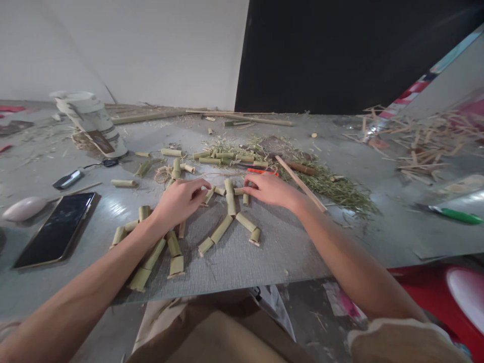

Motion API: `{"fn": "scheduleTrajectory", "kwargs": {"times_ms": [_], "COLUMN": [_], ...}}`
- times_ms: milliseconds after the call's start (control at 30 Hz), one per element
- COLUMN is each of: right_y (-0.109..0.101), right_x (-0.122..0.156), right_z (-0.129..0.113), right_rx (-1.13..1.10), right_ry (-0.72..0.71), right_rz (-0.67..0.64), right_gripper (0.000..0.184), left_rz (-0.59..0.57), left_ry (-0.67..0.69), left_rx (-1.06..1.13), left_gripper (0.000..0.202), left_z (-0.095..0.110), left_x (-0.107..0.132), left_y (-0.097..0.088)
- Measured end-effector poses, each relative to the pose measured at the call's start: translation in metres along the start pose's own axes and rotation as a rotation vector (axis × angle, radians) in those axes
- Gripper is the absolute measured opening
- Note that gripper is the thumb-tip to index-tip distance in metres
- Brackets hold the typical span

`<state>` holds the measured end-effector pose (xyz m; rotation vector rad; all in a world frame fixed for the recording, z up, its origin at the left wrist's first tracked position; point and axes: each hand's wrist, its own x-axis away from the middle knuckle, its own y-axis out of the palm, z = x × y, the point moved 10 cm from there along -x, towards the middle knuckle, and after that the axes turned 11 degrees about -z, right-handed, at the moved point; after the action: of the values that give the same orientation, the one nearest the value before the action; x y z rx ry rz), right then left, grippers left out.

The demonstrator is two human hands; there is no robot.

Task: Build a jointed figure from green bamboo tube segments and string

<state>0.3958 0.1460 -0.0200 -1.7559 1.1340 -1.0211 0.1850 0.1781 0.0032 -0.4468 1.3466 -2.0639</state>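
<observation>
Short green bamboo pieces lie in a figure-like layout on the grey table, around an upright middle bamboo piece (230,197). Left of it, my left hand (181,199) has loosely bent fingers with a gap between thumb and forefinger, close to a small side bamboo piece (208,196). My right hand (266,187) has its fingertips together at the right side bamboo piece (239,191). Two leg-like rows, a left bamboo row (216,234) and a right bamboo row (247,224), spread toward me. A second bamboo figure (174,252) lies partly hidden under my left forearm.
Behind my hands lie more cut bamboo pieces (209,160), leaf shreds (340,194) and a hammer with a wooden handle (300,184). A phone (56,229) and a white container (93,123) stand left. At right are thin sticks (427,146) and a green-handled tool (459,215).
</observation>
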Motion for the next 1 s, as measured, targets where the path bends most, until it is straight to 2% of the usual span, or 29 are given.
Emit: {"fn": "scheduleTrajectory", "kwargs": {"times_ms": [1000], "right_y": [0.0], "right_x": [0.0016], "right_z": [-0.0004], "right_rx": [-0.007], "right_ry": [0.019], "right_rz": [-0.017], "right_gripper": [0.027], "left_rz": [0.005], "left_ry": [0.0], "left_rx": [-0.013], "left_gripper": [0.034], "left_z": [0.0011], "left_x": [0.0003], "left_y": [-0.0011]}}
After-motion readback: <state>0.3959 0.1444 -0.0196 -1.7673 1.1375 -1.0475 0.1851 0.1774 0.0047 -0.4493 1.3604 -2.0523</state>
